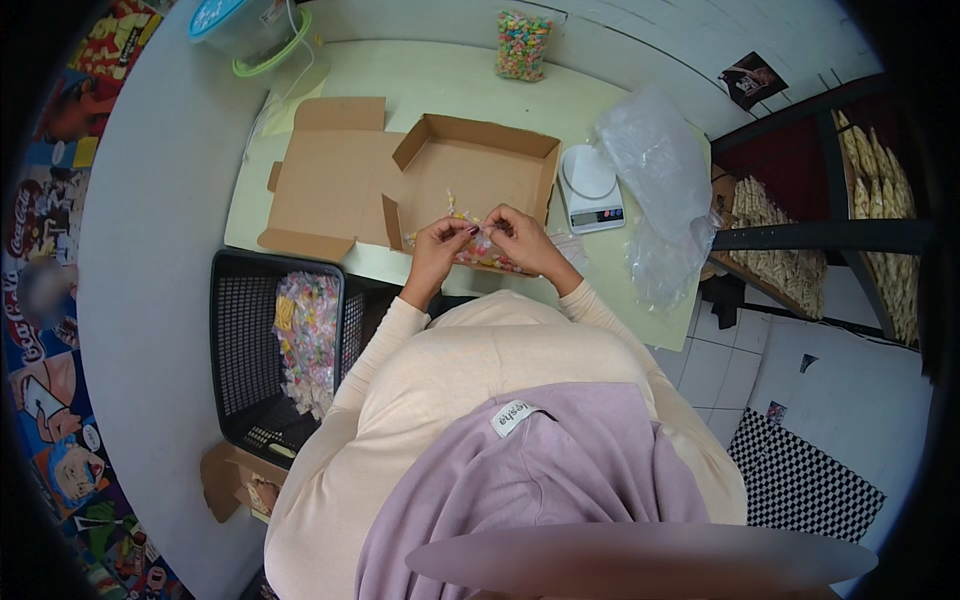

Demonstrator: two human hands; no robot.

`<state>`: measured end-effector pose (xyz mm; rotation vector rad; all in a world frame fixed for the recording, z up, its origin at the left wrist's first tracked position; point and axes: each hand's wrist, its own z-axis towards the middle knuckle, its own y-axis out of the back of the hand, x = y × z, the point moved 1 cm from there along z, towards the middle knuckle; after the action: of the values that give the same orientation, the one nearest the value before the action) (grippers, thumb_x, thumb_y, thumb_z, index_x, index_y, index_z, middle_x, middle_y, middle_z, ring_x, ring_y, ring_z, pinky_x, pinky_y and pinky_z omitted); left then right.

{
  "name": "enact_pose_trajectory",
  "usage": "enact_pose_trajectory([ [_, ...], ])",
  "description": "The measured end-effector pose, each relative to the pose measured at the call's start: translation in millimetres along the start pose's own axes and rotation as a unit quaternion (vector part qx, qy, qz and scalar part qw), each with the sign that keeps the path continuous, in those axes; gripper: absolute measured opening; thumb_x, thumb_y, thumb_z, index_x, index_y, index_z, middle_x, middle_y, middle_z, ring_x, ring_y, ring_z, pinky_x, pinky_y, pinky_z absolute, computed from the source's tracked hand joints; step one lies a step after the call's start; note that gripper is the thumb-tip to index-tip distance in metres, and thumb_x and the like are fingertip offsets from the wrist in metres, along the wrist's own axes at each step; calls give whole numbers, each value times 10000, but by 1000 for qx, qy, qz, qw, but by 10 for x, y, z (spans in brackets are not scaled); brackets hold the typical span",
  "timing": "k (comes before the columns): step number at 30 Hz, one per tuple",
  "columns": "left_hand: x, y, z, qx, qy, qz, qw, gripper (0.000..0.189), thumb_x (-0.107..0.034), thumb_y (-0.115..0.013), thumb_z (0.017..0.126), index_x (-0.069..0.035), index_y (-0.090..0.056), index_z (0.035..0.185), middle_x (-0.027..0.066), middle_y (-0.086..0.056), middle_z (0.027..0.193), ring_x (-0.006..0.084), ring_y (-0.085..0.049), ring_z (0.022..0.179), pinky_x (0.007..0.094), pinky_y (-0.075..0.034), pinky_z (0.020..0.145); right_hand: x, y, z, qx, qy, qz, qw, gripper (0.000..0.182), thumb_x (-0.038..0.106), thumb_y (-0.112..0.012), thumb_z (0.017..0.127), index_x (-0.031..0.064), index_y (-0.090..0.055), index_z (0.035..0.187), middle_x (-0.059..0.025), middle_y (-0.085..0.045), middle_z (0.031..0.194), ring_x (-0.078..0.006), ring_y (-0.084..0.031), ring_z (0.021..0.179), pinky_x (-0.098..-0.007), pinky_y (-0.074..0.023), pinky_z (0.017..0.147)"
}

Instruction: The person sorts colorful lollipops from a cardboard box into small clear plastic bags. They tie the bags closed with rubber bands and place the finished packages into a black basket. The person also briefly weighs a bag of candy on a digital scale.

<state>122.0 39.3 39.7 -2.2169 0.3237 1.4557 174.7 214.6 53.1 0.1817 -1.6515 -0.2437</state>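
My left hand [442, 244] and my right hand [517, 236] meet over the near side of an open cardboard box [480, 161]. Between their fingertips they pinch a clear plastic wrapper [481, 227]; the fingers hide much of it. Small, colourful wrapped candies [491, 259] lie in the box below and around my hands, with a few beyond them. The box's wide lid is folded out flat to the left. Just right of the box stands a white kitchen scale [591, 187].
Large clear plastic bags [652, 172] lie at the table's right. A bag of colourful pieces [523, 46] stands at the back. Left of me is a black plastic basket [247, 337] with packed sweets [307, 330]. Shelves of packaged snacks [780, 247] stand at the right.
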Motion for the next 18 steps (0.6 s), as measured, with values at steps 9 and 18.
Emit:
enact_pose_trajectory([
  [9, 197, 35, 49, -14, -59, 12, 998, 111, -26, -596, 909, 31, -659, 981, 42, -663, 837, 82, -613, 720, 211, -511, 590, -100, -66, 18, 33, -18, -24, 999, 174, 153, -629, 903, 2, -582, 975, -26, -591, 798, -82, -526, 675, -253, -458, 611],
  [18, 122, 57, -22, -39, -57, 40, 997, 109, 3, -600, 893, 25, -662, 979, 41, -665, 891, 90, -602, 818, 220, -489, 723, -69, -130, 8, -18, 6, -38, 999, 176, 145, -641, 882, -8, -576, 944, -111, -619, 828, -183, -588, 713, -311, -480, 671],
])
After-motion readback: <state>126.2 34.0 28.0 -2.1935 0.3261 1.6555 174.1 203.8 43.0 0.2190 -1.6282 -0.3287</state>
